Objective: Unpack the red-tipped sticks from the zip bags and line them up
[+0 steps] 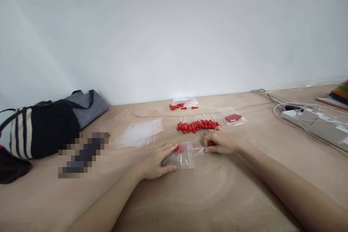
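A small clear zip bag [185, 159] lies on the table with a few red tips inside it. My left hand [156, 161] grips its left end, fingers along the top edge and thumb at the lower edge. Just right of the bag's mouth, my right hand [220, 141] is closed on red-tipped sticks, whose pale stems point left at the bag; how many is hidden. Behind the hands, a row of red-tipped sticks [197, 125] lies with heads toward me. A filled zip bag [230, 117] rests to the right of the row.
Flat zip bags [141, 130] are fanned out on the left. Loose red pieces [176, 106] lie near the wall beside more plastic. Fabric bags [49, 127] and a blurred-out dark object [84, 156] are at the left. A power strip [312, 123] with cables sits at the right.
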`<state>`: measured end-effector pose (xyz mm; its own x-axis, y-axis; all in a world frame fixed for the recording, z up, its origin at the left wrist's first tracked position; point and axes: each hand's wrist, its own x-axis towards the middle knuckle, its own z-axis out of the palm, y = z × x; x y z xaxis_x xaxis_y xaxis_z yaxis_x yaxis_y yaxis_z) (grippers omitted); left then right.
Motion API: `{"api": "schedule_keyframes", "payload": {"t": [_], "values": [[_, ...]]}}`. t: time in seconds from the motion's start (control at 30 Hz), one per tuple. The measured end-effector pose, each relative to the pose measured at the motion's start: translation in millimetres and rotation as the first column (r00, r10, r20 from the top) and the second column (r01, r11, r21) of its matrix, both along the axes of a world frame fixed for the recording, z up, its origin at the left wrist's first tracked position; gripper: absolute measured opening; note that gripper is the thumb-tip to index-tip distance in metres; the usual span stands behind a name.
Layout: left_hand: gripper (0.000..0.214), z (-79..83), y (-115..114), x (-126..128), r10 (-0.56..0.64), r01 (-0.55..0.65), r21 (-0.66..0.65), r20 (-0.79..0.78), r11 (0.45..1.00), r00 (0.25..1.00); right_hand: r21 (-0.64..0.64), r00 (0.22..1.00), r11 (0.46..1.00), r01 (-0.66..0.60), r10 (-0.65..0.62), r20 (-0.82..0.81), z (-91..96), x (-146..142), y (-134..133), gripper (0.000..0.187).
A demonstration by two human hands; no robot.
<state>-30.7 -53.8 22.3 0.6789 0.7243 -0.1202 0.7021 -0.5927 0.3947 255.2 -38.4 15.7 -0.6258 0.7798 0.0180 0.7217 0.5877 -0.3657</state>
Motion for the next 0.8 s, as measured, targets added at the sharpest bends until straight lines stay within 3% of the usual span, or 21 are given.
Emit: {"api": "schedule_keyframes", "payload": {"t": [0.23, 0.37, 0.47, 0.6, 0.67, 0.73, 0.8], "values": [[0.067, -3.5, 2.5, -5.0, 0.002, 0.003, -0.046, 0.116, 0.999, 0.993, -0.029, 1.000, 1.000, -0.003, 0.004, 0.016, -7.6, 14.1, 2.7, 0.015], [0.053, -5.3, 7.7, -4.4, 0.076, -0.083, 0.004, 0.335, 0.997, 0.939, -0.125, 0.989, 0.990, 0.061, -0.077, -0.124, -14.4, 18.7, 5.4, 0.017], [0.038, -3.3, 11.6, 10.3, 0.142, -0.171, 0.015, 0.489, 0.985, 0.861, -0.232, 0.949, 0.970, 0.071, -0.138, -0.285, -16.6, 18.3, 7.8, 0.022], [0.025, 2.3, 14.2, 53.3, 0.339, -0.259, -0.219, 0.601, 0.941, 0.724, -0.377, 0.847, 0.923, 0.079, -0.261, -0.463, -12.3, 6.1, 6.9, 0.034], [0.025, 3.2, 15.8, 78.4, 0.487, -0.260, -0.422, 0.631, 0.868, 0.604, -0.463, 0.784, 0.884, 0.058, -0.327, -0.528, -10.7, -2.2, 5.4, 0.039], [0.021, 1.3, 18.4, 100.1, 0.595, -0.160, -0.609, 0.627, 0.777, 0.503, -0.548, 0.711, 0.837, 0.000, -0.385, -0.588, -11.5, -9.9, 4.3, 0.043], [0.015, -2.9, 21.6, 115.5, 0.679, -0.067, -0.715, 0.624, 0.695, 0.386, -0.628, 0.637, 0.775, -0.064, -0.453, -0.624, -13.9, -16.7, 3.5, 0.046]]}}
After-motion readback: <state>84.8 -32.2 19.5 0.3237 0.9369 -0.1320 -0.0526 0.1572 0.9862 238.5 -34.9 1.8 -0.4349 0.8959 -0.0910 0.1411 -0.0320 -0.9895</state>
